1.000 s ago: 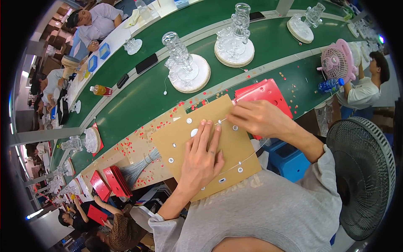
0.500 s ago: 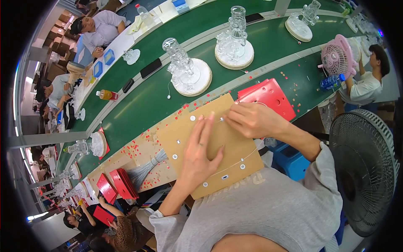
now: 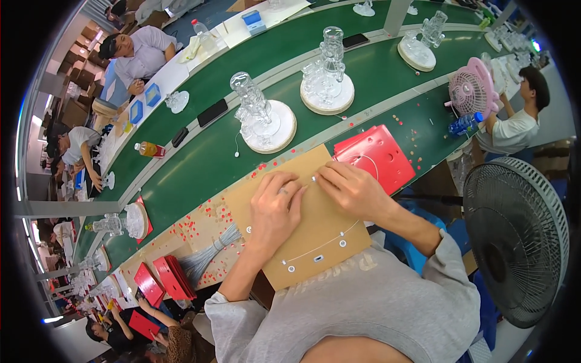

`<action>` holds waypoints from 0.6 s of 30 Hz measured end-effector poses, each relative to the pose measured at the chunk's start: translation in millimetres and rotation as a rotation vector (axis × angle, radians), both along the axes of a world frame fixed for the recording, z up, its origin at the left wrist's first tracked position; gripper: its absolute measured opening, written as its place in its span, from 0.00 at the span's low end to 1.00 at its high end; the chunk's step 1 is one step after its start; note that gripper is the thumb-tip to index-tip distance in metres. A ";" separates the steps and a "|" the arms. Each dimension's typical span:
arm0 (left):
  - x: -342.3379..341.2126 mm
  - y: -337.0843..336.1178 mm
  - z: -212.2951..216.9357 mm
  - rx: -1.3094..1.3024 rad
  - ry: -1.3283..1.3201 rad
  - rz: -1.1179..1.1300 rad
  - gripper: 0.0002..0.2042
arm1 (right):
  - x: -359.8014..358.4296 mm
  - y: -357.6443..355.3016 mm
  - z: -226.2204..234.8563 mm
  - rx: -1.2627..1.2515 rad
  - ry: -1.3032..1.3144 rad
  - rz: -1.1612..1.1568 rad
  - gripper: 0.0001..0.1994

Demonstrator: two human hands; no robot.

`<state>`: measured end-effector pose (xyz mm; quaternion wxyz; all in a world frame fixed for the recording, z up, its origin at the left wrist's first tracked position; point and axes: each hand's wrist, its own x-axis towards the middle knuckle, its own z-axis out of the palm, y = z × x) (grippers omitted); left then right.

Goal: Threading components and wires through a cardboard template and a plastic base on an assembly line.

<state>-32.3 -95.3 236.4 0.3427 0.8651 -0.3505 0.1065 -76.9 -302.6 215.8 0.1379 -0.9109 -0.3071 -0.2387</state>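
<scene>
Cardboard (image 3: 315,236) lies flat at the bench edge before you. Your left hand (image 3: 275,209) presses it, fingers spread flat; your right hand (image 3: 351,190) pinches something small at its top edge. Red panels (image 3: 378,157) lie just beyond.

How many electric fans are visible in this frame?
2. A small pink fan stands on the green bench at upper right; a large dark pedestal fan stands on the floor at right. Others may be hidden in the crowded background.
</scene>
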 end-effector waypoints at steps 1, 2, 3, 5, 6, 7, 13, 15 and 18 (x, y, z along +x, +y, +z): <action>1.8 0.1 0.4 0.004 0.001 -0.001 0.06 | -2.6 4.9 0.5 0.054 -0.031 -0.044 0.16; 2.0 0.8 -2.3 -0.002 -0.001 -0.004 0.06 | -8.6 11.4 -1.8 0.049 -0.033 -0.047 0.16; 1.8 2.0 -7.5 -0.035 0.037 0.006 0.05 | -16.9 19.2 -5.3 0.092 0.011 -0.038 0.15; 3.3 3.0 -13.2 -0.071 0.083 0.019 0.04 | -25.4 30.4 -6.7 0.131 0.063 -0.026 0.14; 3.3 4.2 -15.1 -0.144 0.185 0.064 0.04 | -28.4 37.2 -6.3 0.201 0.090 -0.074 0.14; 3.2 6.1 -15.4 -0.217 0.287 0.109 0.03 | -30.6 41.3 -5.1 0.271 0.117 -0.123 0.14; 14.2 61.3 -1.8 -0.339 0.290 0.151 0.02 | -25.3 35.8 -1.3 0.294 0.186 -0.143 0.15; 17.6 81.6 -23.9 -0.241 0.164 0.137 0.02 | -22.9 38.9 1.5 0.286 0.188 -0.145 0.14; 9.7 83.0 -48.2 -0.778 0.511 0.184 0.02 | -13.4 41.7 6.6 0.318 0.232 -0.171 0.13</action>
